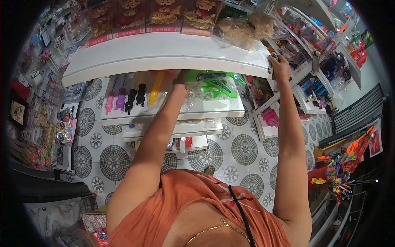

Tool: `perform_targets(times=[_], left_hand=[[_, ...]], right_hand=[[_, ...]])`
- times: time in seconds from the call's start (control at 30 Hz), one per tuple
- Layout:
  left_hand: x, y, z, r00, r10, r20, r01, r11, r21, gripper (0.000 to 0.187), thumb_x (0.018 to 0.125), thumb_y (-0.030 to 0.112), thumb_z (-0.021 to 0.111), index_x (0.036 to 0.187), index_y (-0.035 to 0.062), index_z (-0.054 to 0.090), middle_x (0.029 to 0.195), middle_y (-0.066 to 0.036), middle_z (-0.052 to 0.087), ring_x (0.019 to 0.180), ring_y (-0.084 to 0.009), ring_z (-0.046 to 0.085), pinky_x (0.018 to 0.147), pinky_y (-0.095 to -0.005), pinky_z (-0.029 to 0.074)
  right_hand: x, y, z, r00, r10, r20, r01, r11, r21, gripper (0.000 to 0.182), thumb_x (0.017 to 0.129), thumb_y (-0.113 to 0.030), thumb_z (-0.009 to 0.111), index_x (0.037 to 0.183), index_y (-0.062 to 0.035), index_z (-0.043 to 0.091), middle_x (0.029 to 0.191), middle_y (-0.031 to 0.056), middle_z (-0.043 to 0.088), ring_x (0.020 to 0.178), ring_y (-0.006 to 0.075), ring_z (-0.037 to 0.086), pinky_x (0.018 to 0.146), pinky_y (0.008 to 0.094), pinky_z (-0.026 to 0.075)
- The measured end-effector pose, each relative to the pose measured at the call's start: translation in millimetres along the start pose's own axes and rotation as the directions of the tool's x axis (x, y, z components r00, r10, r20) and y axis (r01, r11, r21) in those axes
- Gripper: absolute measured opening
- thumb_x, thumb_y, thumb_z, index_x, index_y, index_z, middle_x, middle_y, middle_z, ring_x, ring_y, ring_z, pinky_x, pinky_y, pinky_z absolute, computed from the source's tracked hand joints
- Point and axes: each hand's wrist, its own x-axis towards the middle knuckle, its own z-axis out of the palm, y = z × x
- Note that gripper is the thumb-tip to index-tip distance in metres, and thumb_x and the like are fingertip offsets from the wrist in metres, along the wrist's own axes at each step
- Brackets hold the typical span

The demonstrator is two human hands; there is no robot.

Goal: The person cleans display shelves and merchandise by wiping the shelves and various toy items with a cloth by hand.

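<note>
My left hand [181,80] reaches under the front edge of the white top shelf [152,53], beside the green toy plane [212,78] in clear wrapping on the shelf below. Its fingers are mostly hidden, so what they hold does not show. At the top shelf's right end, my right hand [279,66] has its fingers bent round a greyish cloth [271,61], against the shelf's edge. A yellow toy [156,87] lies left of my left hand, and farther left stand black [141,95], purple [120,99] and pink [110,102] toys.
Boxed red and gold figures [164,15] and a wrapped tan plush toy [242,31] stand on the top shelf. Lower white shelves [177,129] jut out over the patterned floor [245,150]. Racks of packaged goods line both sides. A red container [319,179] holds colourful items at right.
</note>
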Motion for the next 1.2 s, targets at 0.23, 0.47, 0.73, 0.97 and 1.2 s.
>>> perform_targets(times=[0.23,0.47,0.73,0.97,1.2], left_hand=[[-27.5,1.2,5.1,0.963,0.029,0.267,0.0,0.994,-0.11,0.052,0.066,0.047,0.067,0.105,0.0136,0.057,0.102,-0.007,0.058,0.094,-0.028,0.053,0.079,-0.0531,0.043],[-31.2,7.2,-8.0,0.971,-0.119,0.206,0.112,0.993,0.048,0.055,0.066,0.051,0.065,0.105,0.0134,0.058,0.106,-0.007,0.057,0.093,-0.0276,0.055,0.078,-0.0524,0.044],[25.3,-13.5,-37.9,0.955,0.004,0.296,0.011,0.999,-0.047,0.043,0.069,0.039,0.069,0.101,0.012,0.061,0.1,-0.008,0.061,0.091,-0.0287,0.057,0.08,-0.0541,0.044],[-3.2,-11.6,-20.2,0.934,0.016,0.357,0.053,0.982,-0.182,0.035,0.072,0.032,0.067,0.1,0.0123,0.062,0.1,-0.008,0.061,0.093,-0.0273,0.056,0.081,-0.0516,0.044],[-21.5,-4.7,-6.2,0.93,-0.022,0.367,0.061,0.994,-0.095,0.036,0.071,0.033,0.066,0.1,0.0126,0.062,0.099,-0.007,0.061,0.093,-0.0282,0.055,0.082,-0.0524,0.042]], right_hand=[[-7.5,-10.8,-8.8,1.0,0.0,0.029,0.0,1.0,0.025,0.051,0.072,-0.044,0.057,0.113,-0.0131,0.057,0.107,0.0131,0.06,0.099,0.0296,0.056,0.084,0.0379,0.042],[-13.7,-18.5,-13.4,1.0,0.008,0.016,-0.009,1.0,0.02,0.044,0.073,-0.042,0.056,0.106,-0.014,0.061,0.101,0.013,0.062,0.095,0.0307,0.058,0.08,0.0385,0.043],[-9.7,-9.6,-5.1,0.999,-0.012,-0.05,0.013,1.0,0.023,0.046,0.072,-0.044,0.058,0.106,-0.0133,0.059,0.101,0.0162,0.061,0.096,0.0328,0.057,0.08,0.04,0.043],[-13.6,-13.5,-9.8,0.999,-0.026,-0.02,0.026,0.999,0.018,0.044,0.072,-0.043,0.056,0.103,-0.0124,0.06,0.099,0.0152,0.062,0.094,0.0331,0.057,0.078,0.0411,0.043],[-16.5,-16.6,-10.7,0.999,-0.005,-0.053,0.006,1.0,0.022,0.044,0.072,-0.041,0.057,0.106,-0.0136,0.06,0.098,0.0135,0.063,0.093,0.0311,0.058,0.079,0.0392,0.043]])
